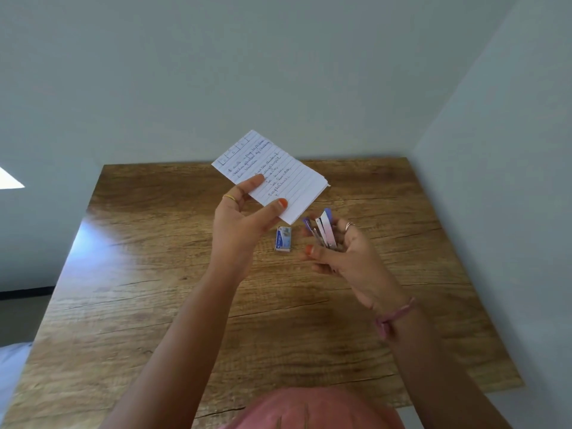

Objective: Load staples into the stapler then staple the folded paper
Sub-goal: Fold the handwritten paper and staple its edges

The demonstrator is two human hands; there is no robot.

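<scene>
Left hand (244,218) pinches the folded paper (272,174) at its near edge, thumb on top, lifted off the wooden table (154,289). Right hand (346,252) is wrapped around the stapler (325,232), nose pointing up and away; arm looks hinged apart. Staple box (283,239) lies on the table between both hands. Paper is light and floppy, so I'd grip close to the corner being stapled. Stapler is small, stiff, probably slick; hold the body, keep fingers off the mouth.
</scene>
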